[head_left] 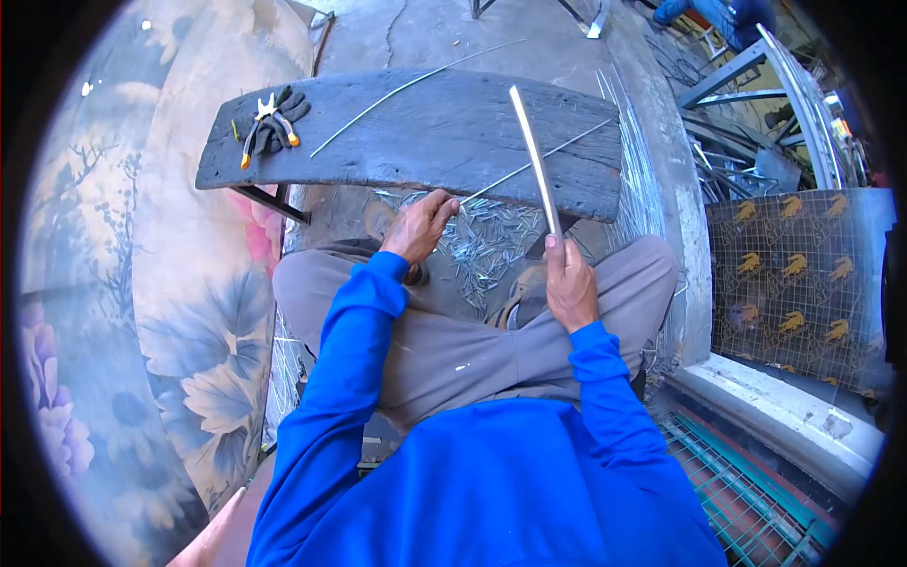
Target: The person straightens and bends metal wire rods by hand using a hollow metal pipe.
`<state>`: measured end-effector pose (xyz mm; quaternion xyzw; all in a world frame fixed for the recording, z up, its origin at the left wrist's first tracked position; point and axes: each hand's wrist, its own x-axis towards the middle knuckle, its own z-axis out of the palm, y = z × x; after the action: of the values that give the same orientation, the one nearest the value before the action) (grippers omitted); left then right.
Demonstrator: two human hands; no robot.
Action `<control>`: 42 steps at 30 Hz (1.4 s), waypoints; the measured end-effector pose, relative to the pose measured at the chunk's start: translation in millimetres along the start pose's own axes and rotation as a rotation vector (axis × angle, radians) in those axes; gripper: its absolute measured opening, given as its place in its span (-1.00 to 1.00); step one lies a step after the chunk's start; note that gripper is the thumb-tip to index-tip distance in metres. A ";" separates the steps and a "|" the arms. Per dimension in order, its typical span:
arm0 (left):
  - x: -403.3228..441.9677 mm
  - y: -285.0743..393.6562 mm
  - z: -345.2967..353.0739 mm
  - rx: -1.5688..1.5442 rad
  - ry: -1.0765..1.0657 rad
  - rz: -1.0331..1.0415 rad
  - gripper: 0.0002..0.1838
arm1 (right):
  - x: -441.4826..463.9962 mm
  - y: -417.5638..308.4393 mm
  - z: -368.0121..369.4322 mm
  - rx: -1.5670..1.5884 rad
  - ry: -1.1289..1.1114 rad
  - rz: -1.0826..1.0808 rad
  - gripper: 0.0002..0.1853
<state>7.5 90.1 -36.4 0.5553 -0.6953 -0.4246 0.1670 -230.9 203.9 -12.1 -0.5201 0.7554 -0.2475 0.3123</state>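
We are seeing a floral-printed sheet filling the left of a workspace, where a person in a blue top and grey trousers is sitting, knees spread, at a low, dark wooden bench. At right, a board bearing yellow animal marks is standing beside a concrete ledge; above it, at the upper edge, part of another person in blue clothing is showing. Near the bench's right end, a spread of long metal strands is lying on the ground, while short metal pieces are littering the floor by the seated person's feet.

We are watching both hands working closed. The right hand is gripping the near end of a flat metal bar, which is pointing away across the bench. The left hand is pinching the near end of a thin rod, which is slanting over the bench toward its right end and passing behind the bar; whether the two are touching, we are unable to tell. On the bench's left end, dark gloves are lying under orange-tipped pliers. Between these and the bar, a slender curved wire is stretching past the bench's far edge.
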 end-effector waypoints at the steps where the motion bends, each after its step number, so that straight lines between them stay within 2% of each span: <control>1: -3.4 -3.0 1.8 -0.006 0.000 -0.010 -0.62 | -5.0 -4.8 0.4 0.106 0.049 -0.019 -0.47; 5: 3.4 -4.1 8.1 0.011 0.020 -0.032 -0.60 | -2.5 21.6 19.5 0.011 0.101 -0.017 -0.45; 7: 2.4 -1.6 5.5 -0.060 -0.019 -0.101 -0.60 | 8.0 32.4 22.4 -0.178 -0.111 0.006 -0.43; 11: -6.5 -5.5 -11.8 -0.166 -0.078 -0.135 -0.61 | 4.5 20.5 17.9 -0.150 -0.119 0.119 -0.41; 13: -11.5 -19.6 -21.1 -0.149 -0.143 -0.054 -0.64 | 3.6 18.2 19.1 -0.150 -0.098 0.108 -0.39; 14: -13.2 -27.0 -25.8 -0.177 -0.232 -0.122 -0.67 | 3.9 16.3 19.0 -0.148 -0.076 0.137 -0.39; 17: -20.2 -37.3 -26.6 -0.322 -0.229 -0.135 -0.73 | 7.0 25.5 22.7 -0.056 -0.004 0.153 -0.38; 20: -12.4 -50.1 -21.8 -0.308 -0.213 -0.106 -0.73 | 11.5 25.6 13.6 0.071 0.045 0.167 -0.36; 23: -8.7 -22.1 -16.6 -0.225 -0.124 -0.027 -0.74 | 8.8 6.8 -1.7 0.110 0.077 0.200 -0.41; 25: -4.2 -10.0 -3.5 -0.239 -0.099 -0.043 -0.73 | 3.1 -6.0 -9.2 0.286 0.261 -0.046 -0.50; 26: -1.6 -4.8 0.3 -0.242 -0.077 -0.053 -0.71 | 1.6 -10.0 -12.2 0.304 0.264 -0.099 -0.59; 27: 0.7 1.1 0.8 -0.242 -0.078 -0.052 -0.71 | 3.1 -4.5 -8.2 0.303 0.265 -0.098 -0.59; 29: 4.8 11.8 0.1 -0.143 -0.107 -0.092 -0.69 | 6.5 10.7 2.6 0.270 0.231 -0.238 -0.63; 30: 5.1 14.1 0.9 -0.152 -0.092 -0.077 -0.68 | 4.4 6.6 3.3 0.129 0.189 -0.191 -0.63; 31: 6.3 16.3 1.2 -0.151 -0.096 -0.072 -0.68 | 6.1 10.3 5.1 0.128 0.195 -0.188 -0.63; 33: 7.4 19.1 1.6 -0.171 -0.079 -0.049 -0.67 | 10.0 12.4 10.6 -0.137 0.007 -0.069 -0.61; 35: 10.4 18.6 2.3 -0.126 -0.077 -0.041 -0.66 | 5.4 2.0 6.3 -0.069 0.004 -0.061 -0.58; 37: 10.6 16.5 7.2 -0.084 -0.092 -0.033 -0.65 | -2.4 -8.6 4.8 0.130 0.136 -0.143 -0.55; 41: 13.4 18.6 5.5 -0.110 -0.103 -0.065 -0.64 | 2.3 21.9 19.7 0.017 0.086 -0.061 -0.50; 42: 13.6 16.9 5.3 -0.120 -0.104 -0.075 -0.64 | 6.9 25.6 20.2 -0.059 -0.029 0.008 -0.50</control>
<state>-11.4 80.3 -29.7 0.5473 -0.6550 -0.4996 0.1478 -234.0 205.1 -45.2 -0.5297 0.7598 -0.2165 0.3086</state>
